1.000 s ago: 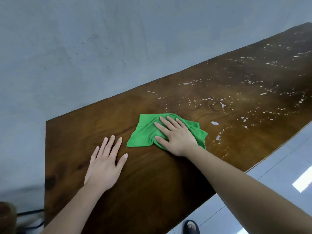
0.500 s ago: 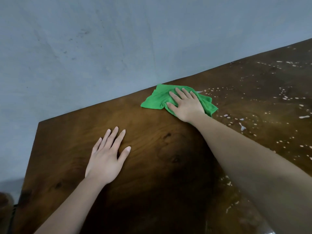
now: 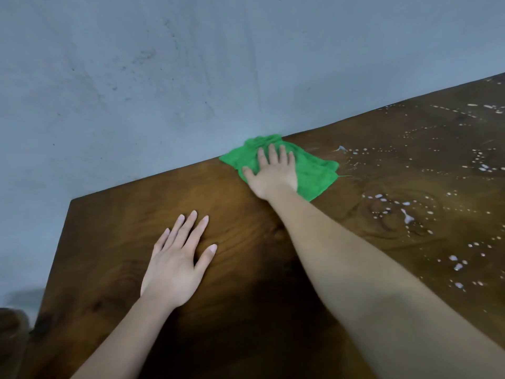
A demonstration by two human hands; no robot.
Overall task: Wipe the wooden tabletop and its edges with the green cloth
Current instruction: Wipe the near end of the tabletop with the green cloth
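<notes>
We are now pressing the green cloth (image 3: 308, 170) under our spread right hand (image 3: 273, 173) at the table's (image 3: 246, 269) far edge, having pushed it away from mid-table, while our spread left hand (image 3: 177, 263) braces.

Qty: 1 green cloth (image 3: 314, 173); 1 wooden tabletop (image 3: 246, 242); 2 hands – left hand (image 3: 175, 266), right hand (image 3: 273, 173); water droplets (image 3: 404, 214), too many to count.

A plain indoor room: a wooden tabletop (image 3: 246, 242) set against a bare grey wall (image 3: 164, 77).
</notes>
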